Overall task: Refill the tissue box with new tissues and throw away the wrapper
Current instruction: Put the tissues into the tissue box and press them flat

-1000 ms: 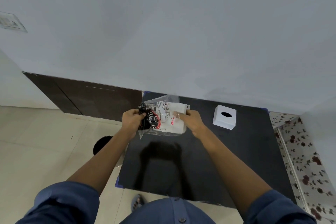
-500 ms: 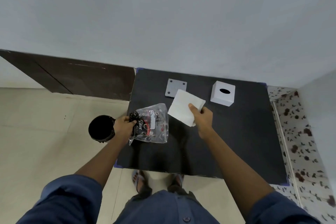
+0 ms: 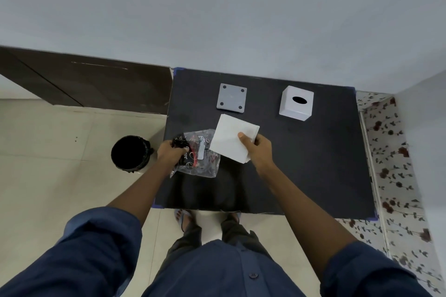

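Observation:
My right hand point(image 3: 256, 150) grips a white stack of tissues point(image 3: 231, 138) by its right edge, above the middle of the black table point(image 3: 301, 164). My left hand point(image 3: 170, 152) holds the crumpled clear plastic wrapper point(image 3: 200, 158) with red and black print, just left of the stack. The white cube tissue box point(image 3: 296, 106), oval slot facing up, stands at the back right of the table. Its grey square base plate point(image 3: 231, 101) with four dots lies at the back, left of the box.
A round black bin point(image 3: 130, 154) stands on the tiled floor left of the table. A dark brown panel point(image 3: 96, 84) runs along the wall at back left. A flowered surface point(image 3: 391, 164) borders the table's right side. My feet are under the near edge.
The tissue stack has come out of the wrapper: my right hand pulled it right while my left hand drew the wrapper left. My view tilted down, showing the bin and base plate.

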